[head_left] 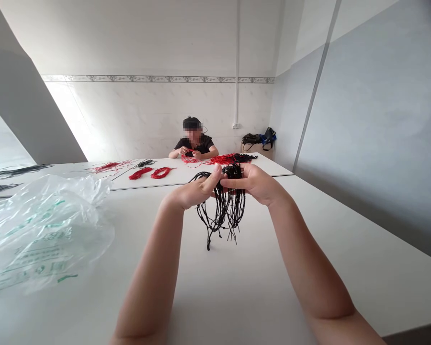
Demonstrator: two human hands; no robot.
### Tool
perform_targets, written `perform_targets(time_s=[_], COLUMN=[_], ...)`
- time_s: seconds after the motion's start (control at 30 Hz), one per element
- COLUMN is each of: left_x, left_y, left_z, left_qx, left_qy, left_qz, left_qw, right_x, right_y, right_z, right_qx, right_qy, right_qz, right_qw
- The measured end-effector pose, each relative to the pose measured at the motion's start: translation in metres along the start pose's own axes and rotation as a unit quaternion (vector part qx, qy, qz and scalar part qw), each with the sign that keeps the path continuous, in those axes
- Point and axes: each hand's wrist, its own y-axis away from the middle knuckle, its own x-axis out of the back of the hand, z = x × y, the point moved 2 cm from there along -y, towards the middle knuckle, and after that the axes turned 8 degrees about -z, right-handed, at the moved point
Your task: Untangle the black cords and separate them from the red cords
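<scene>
A bundle of black braided cords (221,211) hangs in loops between my two hands above the white table (222,297). My left hand (199,188) grips the bundle's left side, its thumb pointing up and its other fingers partly hidden behind the cords. On the right side, my right hand (253,182) holds the upper part of the loops, with fingers across and behind them. Loose cord ends dangle below both hands, close over the tabletop.
A clear plastic bag (46,235) with green print lies at the left. Farther back are red cord coils (160,173), black cords (144,163) and a red and black pile (224,159). Across the table a person (194,141) in a dark cap handles red cords. Bags (260,139) sit behind.
</scene>
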Motion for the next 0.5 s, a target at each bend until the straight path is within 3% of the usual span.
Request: perform_targets(time_s=[0.1,0.5], left_x=[-0.001,-0.005], left_y=[-0.001,0.004], left_z=[0.000,0.016], left_qx=[0.070,-0.037], left_qy=[-0.020,0.087], left_qz=[0.023,-0.020], left_qw=[0.997,0.995], right_x=[0.000,0.004], right_y=[-0.001,0.000], right_z=[0.001,-0.001], right_qx=[-0.010,0.020], right_qy=[0.008,-0.051], right_qz=[-0.004,-0.030], right_qw=[1.000,0.998])
